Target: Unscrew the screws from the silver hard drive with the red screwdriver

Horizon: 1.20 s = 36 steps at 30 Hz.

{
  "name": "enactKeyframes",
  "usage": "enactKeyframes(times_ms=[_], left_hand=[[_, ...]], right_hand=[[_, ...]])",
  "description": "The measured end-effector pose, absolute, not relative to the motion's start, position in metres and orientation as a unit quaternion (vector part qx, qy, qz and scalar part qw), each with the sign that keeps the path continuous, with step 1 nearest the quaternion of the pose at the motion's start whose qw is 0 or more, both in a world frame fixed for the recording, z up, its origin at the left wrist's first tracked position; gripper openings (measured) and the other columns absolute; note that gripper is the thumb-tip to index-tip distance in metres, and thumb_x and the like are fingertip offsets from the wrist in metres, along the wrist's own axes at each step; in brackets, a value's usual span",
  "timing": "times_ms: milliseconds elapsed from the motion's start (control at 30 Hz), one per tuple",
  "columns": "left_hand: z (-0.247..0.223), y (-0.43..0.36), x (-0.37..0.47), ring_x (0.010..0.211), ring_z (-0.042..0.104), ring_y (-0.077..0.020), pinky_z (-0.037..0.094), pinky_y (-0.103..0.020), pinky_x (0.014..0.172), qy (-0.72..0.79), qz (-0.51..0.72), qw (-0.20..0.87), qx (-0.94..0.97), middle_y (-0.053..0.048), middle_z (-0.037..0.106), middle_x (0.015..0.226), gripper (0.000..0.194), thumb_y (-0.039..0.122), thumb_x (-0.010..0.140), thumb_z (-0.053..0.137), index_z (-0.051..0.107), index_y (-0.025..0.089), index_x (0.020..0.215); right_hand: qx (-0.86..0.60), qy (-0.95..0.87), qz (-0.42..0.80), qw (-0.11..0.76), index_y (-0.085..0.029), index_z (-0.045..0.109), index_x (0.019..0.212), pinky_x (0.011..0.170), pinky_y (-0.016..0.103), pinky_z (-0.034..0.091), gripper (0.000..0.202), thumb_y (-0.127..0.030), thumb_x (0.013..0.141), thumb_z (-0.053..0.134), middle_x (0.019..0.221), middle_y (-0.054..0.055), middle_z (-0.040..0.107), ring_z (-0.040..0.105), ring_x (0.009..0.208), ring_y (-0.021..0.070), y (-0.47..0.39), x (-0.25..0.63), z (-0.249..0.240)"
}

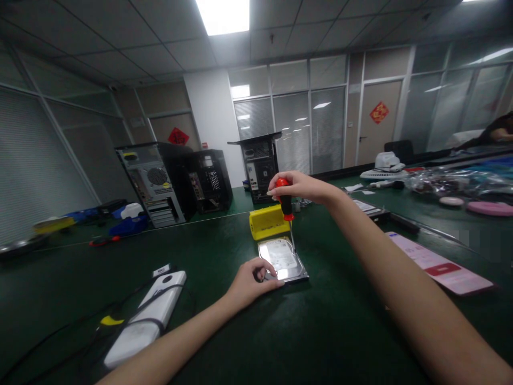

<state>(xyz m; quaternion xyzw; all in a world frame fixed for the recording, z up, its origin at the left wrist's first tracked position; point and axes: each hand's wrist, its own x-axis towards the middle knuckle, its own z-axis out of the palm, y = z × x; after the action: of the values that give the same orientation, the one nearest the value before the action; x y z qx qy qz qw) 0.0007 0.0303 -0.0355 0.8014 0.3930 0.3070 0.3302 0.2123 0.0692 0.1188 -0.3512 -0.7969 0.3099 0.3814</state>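
Observation:
A silver hard drive lies flat on the green table. My left hand grips its near left corner, thumb along the front edge and fingers curled over the top. Above the drive, my right hand is closed round the handle of a red and black screwdriver, held upright. The screwdriver's tip reaches down to the drive's right side; whether it sits in a screw is too small to tell. Just behind the drive stands a yellow holder with a slot along its front.
A white power bank with a black cable lies at left. Computer cases stand at the back. To the right are a pink-and-white leaflet, another drive and plastic bags. A person's arm shows far right.

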Motion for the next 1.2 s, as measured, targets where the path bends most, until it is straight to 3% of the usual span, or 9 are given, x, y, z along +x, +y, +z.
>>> enactKeyframes(times_ms=[67, 167, 300, 400, 533, 733, 833, 1000, 1200], left_hand=[[-0.035, 0.03, 0.001, 0.062, 0.04, -0.0121, 0.031, -0.022, 0.058, 0.394, 0.307, 0.331, 0.801, 0.004, 0.044, 0.066, 0.027, 0.035, 0.064, 0.074, 0.065, 0.014, 0.077], [-0.036, 0.03, 0.0, 0.062, 0.039, -0.0123, 0.031, -0.022, 0.057, 0.395, 0.309, 0.332, 0.799, 0.004, 0.042, 0.066, 0.028, 0.037, 0.064, 0.074, 0.065, 0.014, 0.077], [-0.037, 0.031, 0.0, 0.062, 0.04, -0.0124, 0.031, -0.022, 0.058, 0.391, 0.312, 0.332, 0.8, 0.004, 0.043, 0.066, 0.027, 0.037, 0.064, 0.074, 0.064, 0.014, 0.076], [-0.037, 0.031, 0.0, 0.062, 0.04, -0.0124, 0.031, -0.022, 0.058, 0.39, 0.31, 0.331, 0.801, 0.004, 0.043, 0.066, 0.027, 0.036, 0.064, 0.074, 0.064, 0.014, 0.076], [-0.036, 0.03, 0.001, 0.062, 0.04, -0.0123, 0.032, -0.022, 0.058, 0.399, 0.305, 0.33, 0.799, 0.003, 0.043, 0.067, 0.027, 0.036, 0.064, 0.074, 0.064, 0.014, 0.077], [-0.034, 0.029, 0.001, 0.063, 0.042, -0.0126, 0.033, -0.022, 0.059, 0.399, 0.301, 0.326, 0.803, 0.003, 0.045, 0.068, 0.027, 0.037, 0.065, 0.073, 0.065, 0.015, 0.077], [-0.033, 0.028, 0.0, 0.064, 0.042, -0.0129, 0.033, -0.022, 0.058, 0.403, 0.298, 0.324, 0.802, 0.002, 0.046, 0.069, 0.027, 0.038, 0.065, 0.073, 0.065, 0.015, 0.077], [-0.036, 0.03, -0.001, 0.064, 0.042, -0.0127, 0.034, -0.022, 0.058, 0.401, 0.297, 0.323, 0.804, 0.003, 0.046, 0.069, 0.028, 0.039, 0.065, 0.073, 0.065, 0.015, 0.078], [-0.037, 0.031, 0.0, 0.062, 0.04, -0.0119, 0.032, -0.022, 0.057, 0.394, 0.307, 0.329, 0.801, 0.004, 0.044, 0.067, 0.03, 0.04, 0.064, 0.074, 0.065, 0.014, 0.076]], right_hand=[[-0.359, -0.795, 0.304, 0.383, -0.017, 0.06, 0.09, 0.071, 0.026, 0.047, 0.02, -0.023, 0.072, 0.066, 0.082, 0.002, 0.06, 0.058, 0.075, 0.0122, 0.069, 0.213, 0.119], [-0.372, -0.777, 0.319, 0.394, -0.019, 0.056, 0.105, 0.072, 0.026, 0.047, 0.04, -0.023, 0.068, 0.071, 0.086, 0.002, 0.059, 0.058, 0.077, 0.013, 0.068, 0.216, 0.12], [-0.331, -0.747, 0.425, 0.389, -0.024, 0.043, 0.122, 0.075, 0.027, 0.048, 0.061, -0.013, 0.069, 0.069, 0.094, 0.003, 0.062, 0.06, 0.088, 0.0153, 0.067, 0.221, 0.121], [-0.299, -0.735, 0.469, 0.387, -0.024, 0.044, 0.12, 0.072, 0.025, 0.049, 0.053, -0.009, 0.073, 0.063, 0.098, 0.004, 0.062, 0.06, 0.093, 0.015, 0.067, 0.221, 0.121], [-0.292, -0.735, 0.468, 0.394, -0.019, 0.055, 0.104, 0.067, 0.021, 0.049, 0.028, -0.016, 0.077, 0.061, 0.087, 0.002, 0.061, 0.061, 0.08, 0.0113, 0.072, 0.217, 0.117], [-0.298, -0.725, 0.457, 0.421, -0.016, 0.056, 0.097, 0.07, 0.025, 0.052, 0.022, -0.017, 0.076, 0.063, 0.071, -0.001, 0.057, 0.06, 0.065, 0.0087, 0.077, 0.215, 0.114], [-0.32, -0.7, 0.484, 0.418, -0.018, 0.052, 0.1, 0.071, 0.026, 0.053, 0.025, -0.013, 0.077, 0.06, 0.075, -0.001, 0.059, 0.061, 0.068, 0.0097, 0.075, 0.217, 0.116], [-0.391, -0.686, 0.453, 0.414, -0.021, 0.046, 0.104, 0.055, 0.02, 0.051, 0.033, -0.014, 0.076, 0.062, 0.073, -0.003, 0.055, 0.059, 0.061, 0.009, 0.07, 0.222, 0.119], [-0.367, -0.673, 0.468, 0.439, -0.021, 0.044, 0.105, 0.063, 0.024, 0.054, 0.046, -0.016, 0.069, 0.072, 0.081, 0.0, 0.059, 0.064, 0.069, 0.0122, 0.077, 0.223, 0.115]])
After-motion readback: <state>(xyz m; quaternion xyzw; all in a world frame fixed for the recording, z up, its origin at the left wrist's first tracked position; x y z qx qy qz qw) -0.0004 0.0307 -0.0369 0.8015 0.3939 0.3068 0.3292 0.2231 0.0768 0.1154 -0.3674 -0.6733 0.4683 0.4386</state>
